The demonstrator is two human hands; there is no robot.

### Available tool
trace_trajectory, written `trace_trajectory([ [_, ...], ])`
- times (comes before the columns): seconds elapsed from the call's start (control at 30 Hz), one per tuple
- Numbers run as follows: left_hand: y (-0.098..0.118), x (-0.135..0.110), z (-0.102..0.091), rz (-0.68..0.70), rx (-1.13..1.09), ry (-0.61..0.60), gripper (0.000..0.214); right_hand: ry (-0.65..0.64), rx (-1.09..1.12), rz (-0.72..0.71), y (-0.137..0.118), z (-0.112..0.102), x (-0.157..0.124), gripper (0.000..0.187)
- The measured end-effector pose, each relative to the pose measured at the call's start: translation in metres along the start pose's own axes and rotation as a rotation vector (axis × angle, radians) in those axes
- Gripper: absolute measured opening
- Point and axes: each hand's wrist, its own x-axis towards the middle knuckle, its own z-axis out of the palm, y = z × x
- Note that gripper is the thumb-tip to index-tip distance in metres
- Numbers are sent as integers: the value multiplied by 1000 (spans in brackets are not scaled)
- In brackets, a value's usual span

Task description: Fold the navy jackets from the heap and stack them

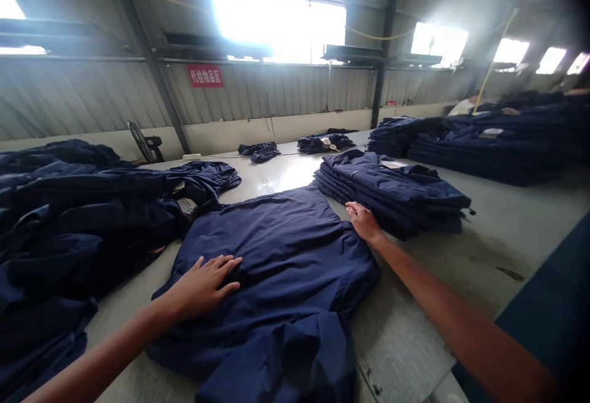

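Observation:
A navy jacket (276, 225) lies spread on the work table in front of me, its lower part bunched in folds near my body. My left hand (207, 283) rests flat on the jacket's left side, fingers spread and holding nothing. At the jacket's right edge, beside an elastic-looking gathered part, is my right hand (362, 220). Its fingers are curled together, and whether any fabric is pinched in them is hidden. Just beyond that hand stands a stack of folded navy garments (391, 191) with a pale label on top.
A loose heap of navy garments (83, 225) covers the table's left side. More folded stacks (483, 145) stand at the back right. Small navy bundles (260, 151) lie farther back on the pale table (516, 219). A fan (144, 143) stands by the wall. Someone's pale sleeve (463, 105) shows far right.

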Motion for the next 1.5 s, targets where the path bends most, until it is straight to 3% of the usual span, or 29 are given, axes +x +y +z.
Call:
trace_trajectory([
  [0.07, 26, 25, -26, 21, -4, 64, 56, -36, -15, 47, 8, -8, -3, 40],
  [0.17, 88, 81, -46, 93, -73, 214, 44, -155, -104, 116, 11, -16, -10, 37],
  [0.3, 168, 152, -42, 277, -168, 306, 36, -226, -154, 169, 3, -22, -17, 36],
  [0.4, 200, 180, -24, 368, -213, 374, 39, -219, -134, 186, 0, -22, -17, 43],
  [0.53, 200, 190, 11, 367, -358, 401, 57, -133, 38, 126, 2, -17, -17, 45],
  [0.63, 191, 191, 28, 391, -418, 437, 68, -106, 355, 86, 0, -14, -21, 41],
  [0.77, 185, 194, 32, 400, -404, 499, 64, -437, 884, 103, -13, -16, -27, 54],
  [0.83, 184, 194, 29, 359, -449, 520, 52, -517, 968, 96, -16, -17, -27, 56],
  [0.97, 182, 193, 25, 265, -543, 558, 27, -213, 605, 10, -8, -16, -24, 45],
  [1.0, 182, 192, 25, 246, -566, 570, 24, -200, 480, -43, -6, -15, -23, 44],
  [1.1, 181, 191, 25, 211, -634, 594, 17, -356, 165, -220, -3, -10, -27, 55],
  [1.17, 180, 190, 25, 207, -658, 587, 15, -379, 28, -287, -6, -5, -32, 51],
  [1.3, 180, 191, 26, 210, -669, 579, 14, -299, 31, -242, -15, 3, -37, 21],
  [1.5, 180, 194, 31, 213, -744, 676, 46, -86, 137, -161, -10, -20, -26, 22],
])
